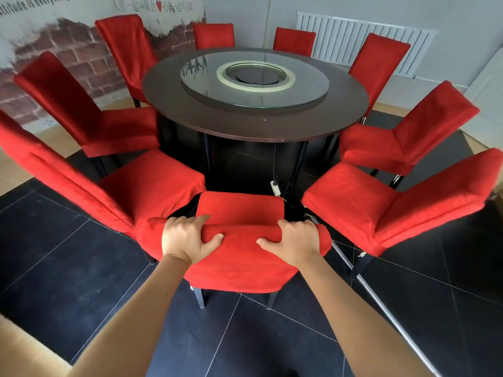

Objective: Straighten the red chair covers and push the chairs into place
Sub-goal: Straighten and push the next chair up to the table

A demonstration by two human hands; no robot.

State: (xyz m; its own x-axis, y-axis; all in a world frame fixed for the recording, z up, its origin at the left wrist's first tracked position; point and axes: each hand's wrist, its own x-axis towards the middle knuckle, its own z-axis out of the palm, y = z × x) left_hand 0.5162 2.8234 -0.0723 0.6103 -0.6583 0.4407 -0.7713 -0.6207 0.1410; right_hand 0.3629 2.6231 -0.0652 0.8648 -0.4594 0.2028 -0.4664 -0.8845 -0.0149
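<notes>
— Both forearms reach down to the nearest chair (239, 257); left hand (185, 238) and right hand (295, 242) have fingers (190, 220) clenched over its red-covered top edge.
— Where does it stand?
— Seat facing the round bench (255, 123), between two neighbouring chairs (130, 191), on dark floor tiles (81, 281).

Wall lettering (35, 5) cut off at top edge; fingers (190, 220) partly hidden behind chair back (239, 248).
</notes>
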